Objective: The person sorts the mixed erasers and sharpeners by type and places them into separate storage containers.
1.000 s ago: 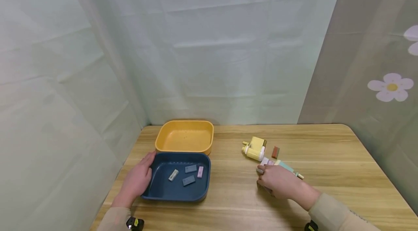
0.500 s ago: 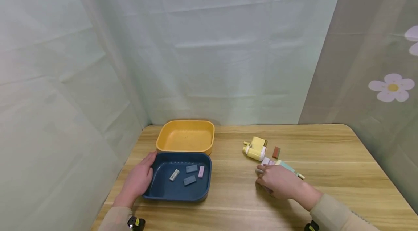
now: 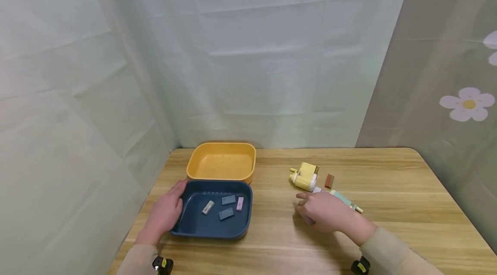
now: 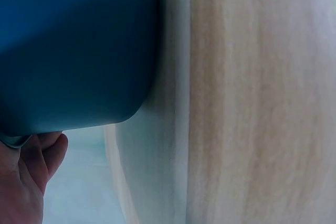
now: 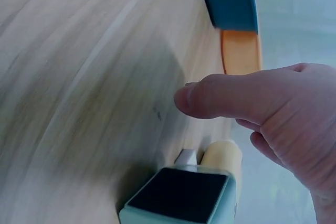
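Note:
My left hand lies flat against the left rim of a dark blue tray; in the left wrist view the left hand touches the blue tray at its corner. Several small blocks lie in the tray, among them a pink one and a pale one. My right hand rests on the table right of the tray, thumb stretched left. Its fingers curl under round what looks like a small lilac piece. In the right wrist view the right hand hovers above a teal block.
An empty orange tray stands behind the blue one. A yellow toy, a brown block and a teal stick lie beyond my right hand. Curtains close off the table's back and left sides.
My right hand has slid to the left, away from the pile of toys and toward the blue tray. The left hand has stayed on the tray's rim.

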Demonstrator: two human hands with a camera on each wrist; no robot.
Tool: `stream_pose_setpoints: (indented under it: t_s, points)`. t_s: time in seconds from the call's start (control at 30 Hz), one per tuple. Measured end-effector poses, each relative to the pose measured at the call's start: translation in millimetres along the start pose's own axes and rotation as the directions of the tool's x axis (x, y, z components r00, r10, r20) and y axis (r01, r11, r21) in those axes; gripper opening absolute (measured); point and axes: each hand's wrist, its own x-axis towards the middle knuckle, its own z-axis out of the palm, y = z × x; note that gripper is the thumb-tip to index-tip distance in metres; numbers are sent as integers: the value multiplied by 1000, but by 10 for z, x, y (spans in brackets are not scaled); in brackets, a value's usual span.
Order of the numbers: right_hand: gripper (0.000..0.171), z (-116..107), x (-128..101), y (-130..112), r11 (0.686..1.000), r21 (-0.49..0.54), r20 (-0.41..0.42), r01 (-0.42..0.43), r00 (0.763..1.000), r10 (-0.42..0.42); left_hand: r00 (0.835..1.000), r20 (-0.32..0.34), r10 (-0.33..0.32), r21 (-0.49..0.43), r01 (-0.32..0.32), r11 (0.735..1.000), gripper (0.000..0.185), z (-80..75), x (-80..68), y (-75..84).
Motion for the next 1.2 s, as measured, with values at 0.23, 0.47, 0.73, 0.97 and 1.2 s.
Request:
stream_pose_setpoints:
  t_s: [0.23, 0.47, 0.73, 0.97, 1.2]
  points:
    - [40, 8, 102, -27, 1000, 22, -54, -9, 999, 10, 999, -26, 27, -2, -28, 1000, 56, 9, -13, -5]
    - [35, 63, 212, -64, 998, 57, -85, -12, 996, 17, 1000, -12, 29, 2, -29, 1000, 56, 27, -26, -30]
    - [22, -28, 417, -104, 1000, -24, -118, -4, 993, 1, 1000, -13, 22, 6, -22, 1000, 55, 27, -8, -32]
    - [43, -143, 604, -189, 999, 36, -165, 7, 986, -1, 1000, -13, 16, 14, -16, 1000, 56, 20, -11, -16]
    - [24, -173, 775, -274, 991, 127, -183, 37, 983, -14, 1000, -9, 9, 20, -9, 1000, 56, 13, -6, -9]
